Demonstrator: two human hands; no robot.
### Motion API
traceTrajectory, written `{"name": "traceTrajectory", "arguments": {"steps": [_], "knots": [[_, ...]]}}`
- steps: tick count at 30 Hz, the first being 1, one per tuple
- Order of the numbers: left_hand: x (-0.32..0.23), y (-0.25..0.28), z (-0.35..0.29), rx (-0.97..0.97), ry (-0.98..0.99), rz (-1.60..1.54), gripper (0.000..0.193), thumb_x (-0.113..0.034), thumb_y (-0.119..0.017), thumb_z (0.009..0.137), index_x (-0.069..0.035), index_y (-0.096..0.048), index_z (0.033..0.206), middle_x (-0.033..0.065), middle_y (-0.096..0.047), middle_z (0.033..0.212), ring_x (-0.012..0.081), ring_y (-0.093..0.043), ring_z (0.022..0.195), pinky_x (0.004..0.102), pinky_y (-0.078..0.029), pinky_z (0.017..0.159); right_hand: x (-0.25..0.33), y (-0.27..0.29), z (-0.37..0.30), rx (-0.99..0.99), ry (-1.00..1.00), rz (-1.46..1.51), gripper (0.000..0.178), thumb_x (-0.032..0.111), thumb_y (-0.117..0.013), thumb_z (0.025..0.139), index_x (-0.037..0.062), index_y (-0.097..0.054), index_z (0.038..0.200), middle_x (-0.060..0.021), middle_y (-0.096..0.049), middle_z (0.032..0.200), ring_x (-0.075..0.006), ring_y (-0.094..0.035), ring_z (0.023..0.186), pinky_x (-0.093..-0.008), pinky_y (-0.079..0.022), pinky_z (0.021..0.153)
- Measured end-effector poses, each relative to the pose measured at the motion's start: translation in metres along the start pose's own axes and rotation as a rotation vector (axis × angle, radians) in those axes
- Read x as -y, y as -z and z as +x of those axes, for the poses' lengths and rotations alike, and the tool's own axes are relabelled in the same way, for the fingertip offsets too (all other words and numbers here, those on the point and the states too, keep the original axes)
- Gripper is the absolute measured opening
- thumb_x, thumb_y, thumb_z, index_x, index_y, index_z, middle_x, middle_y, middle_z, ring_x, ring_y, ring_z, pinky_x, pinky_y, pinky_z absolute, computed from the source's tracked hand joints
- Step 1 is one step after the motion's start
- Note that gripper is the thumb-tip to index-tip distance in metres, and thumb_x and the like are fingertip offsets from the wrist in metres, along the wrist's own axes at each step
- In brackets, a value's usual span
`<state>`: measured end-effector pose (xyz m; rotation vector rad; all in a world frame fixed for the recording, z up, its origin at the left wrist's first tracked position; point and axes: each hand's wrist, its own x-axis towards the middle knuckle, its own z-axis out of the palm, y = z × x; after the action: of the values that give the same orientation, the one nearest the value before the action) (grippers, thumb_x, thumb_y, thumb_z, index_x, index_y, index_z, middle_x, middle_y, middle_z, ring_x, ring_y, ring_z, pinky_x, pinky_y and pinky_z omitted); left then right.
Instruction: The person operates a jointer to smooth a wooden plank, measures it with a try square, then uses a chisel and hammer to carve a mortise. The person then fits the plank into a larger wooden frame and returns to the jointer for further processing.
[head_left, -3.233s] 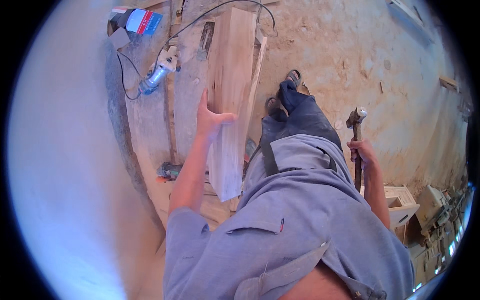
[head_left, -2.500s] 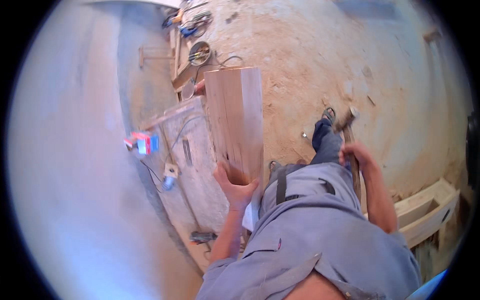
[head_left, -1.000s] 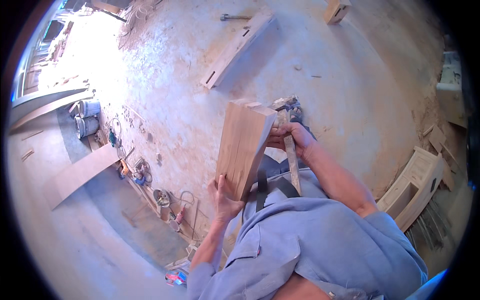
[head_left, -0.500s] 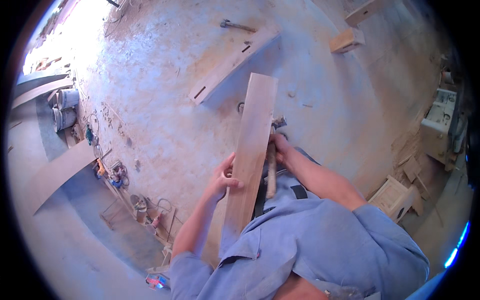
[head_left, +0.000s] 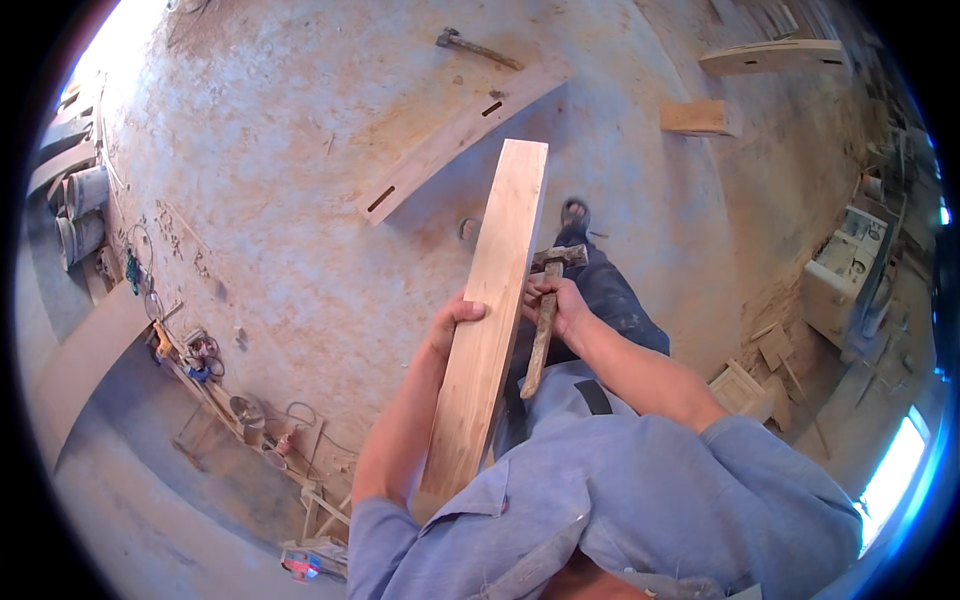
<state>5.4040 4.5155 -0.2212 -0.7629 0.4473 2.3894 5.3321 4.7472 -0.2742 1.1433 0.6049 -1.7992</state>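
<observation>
Your left hand (head_left: 457,322) has its grip clamped on the timber (head_left: 492,300) at your eleven o'clock, your right hand (head_left: 566,306) on the hammer (head_left: 541,350) at its three o'clock, where wrist twist could dent the timber

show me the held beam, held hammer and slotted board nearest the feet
Held beam (head_left: 497,325): head view, middle of its face.
Held hammer (head_left: 541,340): head view, on its handle.
Slotted board (head_left: 445,150): head view, face between its slots.
</observation>
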Motion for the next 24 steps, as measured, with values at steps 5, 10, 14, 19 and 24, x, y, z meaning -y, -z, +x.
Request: {"name": "traceTrajectory", "arguments": {"steps": [5, 10, 14, 19, 24], "knots": [[-0.058, -0.011, 0.064, 0.037, 0.041, -0.155, 0.08, -0.033, -0.067, 0.071, 0.011, -0.049, 0.135, 0.0296, -0.064, 0.124, 0.0373, -0.067, 0.11, 0.0426, -0.055, 0.094, 0.038, -0.055, 0.017, -0.047, -0.04, -0.043, 0.01, 0.004, -0.049, 0.082, 0.0076, -0.04, 0.08, -0.0019, -0.041, 0.073, -0.017, -0.043, 0.063, -0.0328, -0.047, 0.065], [-0.088, -0.023, 0.142, -0.245, 0.072, -0.143, 0.074, -0.035, -0.066, 0.076, 0.005, -0.05, 0.136, 0.0271, -0.065, 0.116, 0.038, -0.067, 0.103, 0.0481, -0.055, 0.093, 0.096, -0.067, 0.035, -0.054, -0.155, 0.053, 0.018, 0.002, -0.049, 0.079, 0.0123, -0.035, 0.072, -0.0001, -0.036, 0.069, -0.0152, -0.036, 0.059, -0.0291, -0.035, 0.055], [-0.115, -0.044, 0.235, -0.356, 0.045, -0.108, 0.069, -0.036, -0.066, 0.079, 0.001, -0.052, 0.134, 0.0227, -0.066, 0.112, 0.036, -0.065, 0.099, 0.0488, -0.054, 0.088, 0.177, -0.073, 0.05, -0.09, -0.197, 0.045, 0.019, 0.002, -0.049, 0.079, 0.0122, -0.035, 0.072, -0.0001, -0.036, 0.07, -0.0154, -0.036, 0.059, -0.0288, -0.035, 0.055], [-0.141, -0.056, 0.346, -0.424, -0.041, -0.112, 0.065, -0.036, -0.064, 0.082, 0.0, -0.053, 0.134, 0.0213, -0.066, 0.113, 0.0346, -0.065, 0.099, 0.0464, -0.054, 0.086, 0.287, -0.084, 0.069, -0.149, -0.211, -0.01, 0.014, 0.003, -0.052, 0.083, 0.0099, -0.039, 0.081, -0.0008, -0.04, 0.075, -0.0162, -0.041, 0.064, -0.0313, -0.041, 0.064], [-0.15, -0.055, 0.438, -0.416, -0.143, -0.232, 0.058, -0.036, -0.061, 0.087, 0.004, -0.056, 0.13, 0.0215, -0.07, 0.109, 0.0324, -0.07, 0.092, 0.0438, -0.057, 0.084, 0.381, -0.082, 0.081, -0.202, -0.208, -0.131, 0.024, 0.004, -0.053, 0.085, 0.0027, -0.048, 0.108, -0.0029, -0.052, 0.082, -0.0194, -0.058, 0.076, -0.0391, -0.056, 0.082]]}}
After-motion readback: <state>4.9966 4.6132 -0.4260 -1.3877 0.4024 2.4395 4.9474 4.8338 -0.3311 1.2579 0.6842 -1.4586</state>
